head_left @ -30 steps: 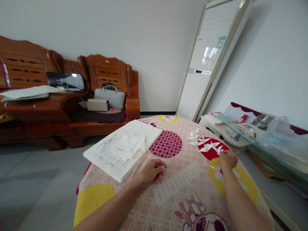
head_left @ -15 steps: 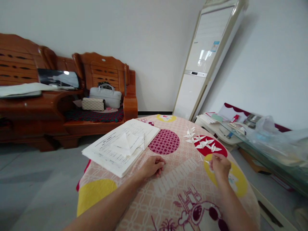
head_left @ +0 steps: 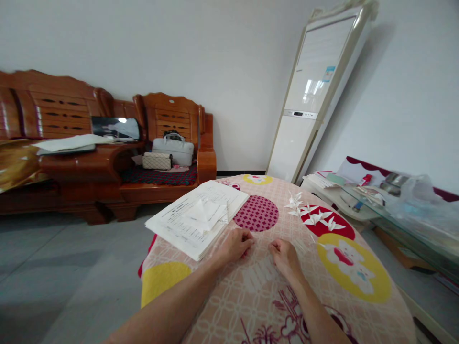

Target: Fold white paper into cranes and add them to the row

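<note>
My left hand [head_left: 237,243] rests on the patterned tablecloth [head_left: 272,291] with its fingers curled loosely, just right of a stack of printed papers [head_left: 195,217]. My right hand [head_left: 283,255] lies a little to its right, fingers curled under in a loose fist; nothing shows in either hand. Several small white paper cranes [head_left: 313,216] sit on the red circle of the cloth, beyond my right hand. Folded white paper pieces [head_left: 206,212] lie on top of the stack.
A wooden sofa [head_left: 107,157] with a white bag [head_left: 173,149] and a quilted purse stands to the left. A tall white air conditioner [head_left: 311,95] leans in the corner. A glass-topped side table [head_left: 380,200] with clutter is on the right.
My right hand has drawn back from the paper cranes at the right and come to the middle of the table, next to my left hand. My view shifted slightly.
</note>
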`<state>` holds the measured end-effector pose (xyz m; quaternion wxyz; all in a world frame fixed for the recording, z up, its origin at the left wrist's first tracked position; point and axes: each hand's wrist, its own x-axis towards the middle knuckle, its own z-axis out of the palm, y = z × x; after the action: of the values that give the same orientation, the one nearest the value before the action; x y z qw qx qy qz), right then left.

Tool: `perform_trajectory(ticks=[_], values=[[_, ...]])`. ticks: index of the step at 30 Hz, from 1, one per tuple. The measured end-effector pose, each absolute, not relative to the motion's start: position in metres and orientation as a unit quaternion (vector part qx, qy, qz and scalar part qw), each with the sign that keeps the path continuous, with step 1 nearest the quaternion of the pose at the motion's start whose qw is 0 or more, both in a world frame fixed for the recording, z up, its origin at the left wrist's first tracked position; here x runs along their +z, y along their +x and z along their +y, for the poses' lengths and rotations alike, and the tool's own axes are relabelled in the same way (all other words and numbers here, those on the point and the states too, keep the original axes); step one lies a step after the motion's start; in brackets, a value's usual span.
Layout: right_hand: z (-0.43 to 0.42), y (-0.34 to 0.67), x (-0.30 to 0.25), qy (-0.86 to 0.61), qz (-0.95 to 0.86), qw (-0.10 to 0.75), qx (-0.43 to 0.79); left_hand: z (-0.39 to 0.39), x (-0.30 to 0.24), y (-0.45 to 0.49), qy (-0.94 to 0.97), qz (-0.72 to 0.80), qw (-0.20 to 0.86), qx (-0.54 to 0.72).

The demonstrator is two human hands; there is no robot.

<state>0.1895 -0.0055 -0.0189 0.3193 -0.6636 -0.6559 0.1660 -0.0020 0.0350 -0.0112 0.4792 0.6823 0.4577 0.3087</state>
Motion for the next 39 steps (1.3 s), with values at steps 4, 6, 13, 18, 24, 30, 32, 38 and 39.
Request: perform_trajectory(ticks=[4,6,13,18,24,30,32,38,39], values=[[-0.007,0.194,-0.024,-0.658,-0.659,0.317,0.180,0.056,0.010,-0.033,0.738,0.497,0.302,0.342],[-0.007,0.194,-0.026,-0.656,-0.657,0.319,0.190,0.068,0.018,-0.052,0.738,0.549,0.201,0.339],[-0.006,0.196,-0.033,-0.648,-0.667,0.317,0.188,0.079,0.015,-0.094,0.714,0.669,0.066,0.195],[-0.007,0.197,-0.032,-0.644,-0.670,0.324,0.177,0.078,0.009,-0.098,0.709,0.679,0.064,0.177],[-0.009,0.195,-0.027,-0.644,-0.671,0.331,0.159,0.081,0.013,-0.105,0.698,0.691,0.056,0.178],[-0.012,0.194,-0.025,-0.645,-0.670,0.332,0.160,0.084,0.016,-0.111,0.667,0.724,0.057,0.166],[-0.012,0.193,-0.023,-0.644,-0.670,0.332,0.164,0.085,0.013,-0.112,0.676,0.716,0.050,0.165],[-0.013,0.193,-0.023,-0.642,-0.667,0.334,0.178,0.081,0.010,-0.104,0.702,0.699,0.030,0.134],[-0.012,0.194,-0.023,-0.642,-0.667,0.334,0.178,0.080,0.011,-0.103,0.706,0.695,0.030,0.132]])
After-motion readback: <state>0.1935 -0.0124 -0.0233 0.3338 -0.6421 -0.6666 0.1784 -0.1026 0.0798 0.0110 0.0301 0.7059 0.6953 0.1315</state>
